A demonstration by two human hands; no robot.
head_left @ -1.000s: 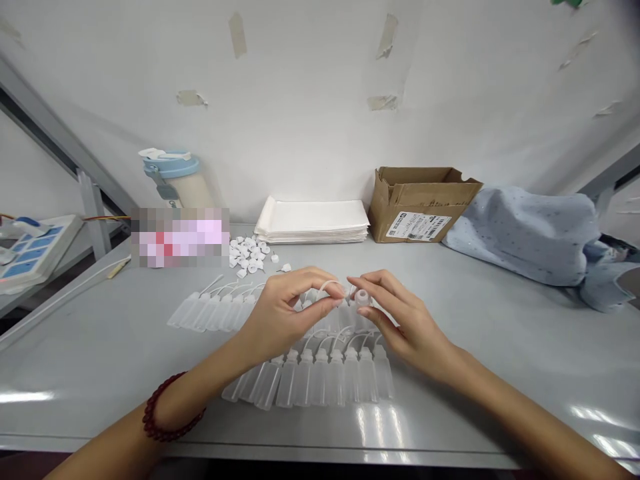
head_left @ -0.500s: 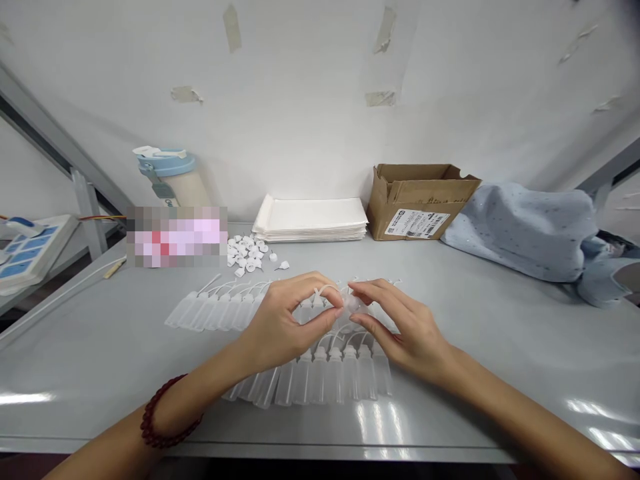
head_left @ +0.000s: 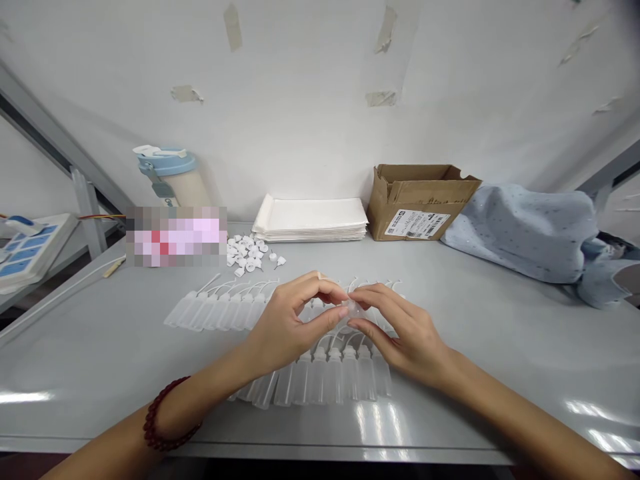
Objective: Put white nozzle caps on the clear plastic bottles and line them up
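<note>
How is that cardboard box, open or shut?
Open: the cardboard box shows its inner back wall through the uncovered top. Whether it's empty, I cannot tell.

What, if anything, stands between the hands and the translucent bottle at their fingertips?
Nothing visible: the left hand and right hand are both at the translucent bottle. The other bottles lie on the table.

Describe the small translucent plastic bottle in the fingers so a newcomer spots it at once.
On the grey table lie two rows of translucent plastic bottles. Over them, the bare left hand and bare right hand meet at one small translucent plastic bottle, partly hidden by fingers. It alone is held up; its neighbours lie on the table.
</note>
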